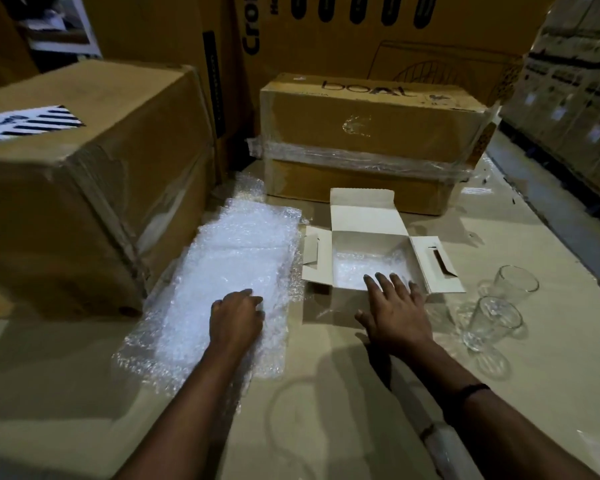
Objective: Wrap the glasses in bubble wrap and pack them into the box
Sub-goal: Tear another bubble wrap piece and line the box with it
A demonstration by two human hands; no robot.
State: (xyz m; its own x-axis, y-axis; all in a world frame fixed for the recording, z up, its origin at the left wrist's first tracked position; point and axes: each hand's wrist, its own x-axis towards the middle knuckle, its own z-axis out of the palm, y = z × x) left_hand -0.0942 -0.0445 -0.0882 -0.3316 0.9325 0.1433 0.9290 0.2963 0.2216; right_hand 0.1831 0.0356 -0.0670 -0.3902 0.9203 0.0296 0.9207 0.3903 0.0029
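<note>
The farther clear drinking glass and the nearer clear drinking glass stand bare at the right of the pale cardboard-covered surface. They are just beside each other and close to the right flap of the small white cardboard box. Neither is wrapped or packed yet.

The box lies open, with its lid thrown back and its side flaps splayed. What looks like a scrap of bubble wrap lines its bottom. To its left, the large clear bubble-wrap sheet lies flat, its edge just beside the box's left flap (whether they touch, I cannot tell).

Your right hand is at the box's near rim, fingers straight and spread, grasping nothing. Your left hand rests on the near part of the sheet, fingers loosely bent and released.

Behind the box sits a taped brown carton, and a bigger brown carton crowds the sheet's left side.

Mind three risks:
- **Knocking the glasses:** they stand so close that lifting one carelessly could knock the other over.
- **Shifting the box:** nudging it rightward would drive its flap into them.
- **Loose wrapping:** a loosely wrapped glass may slip out of the slick sheet, and two thin bundles forced into that small box could end up glass against glass.
</note>
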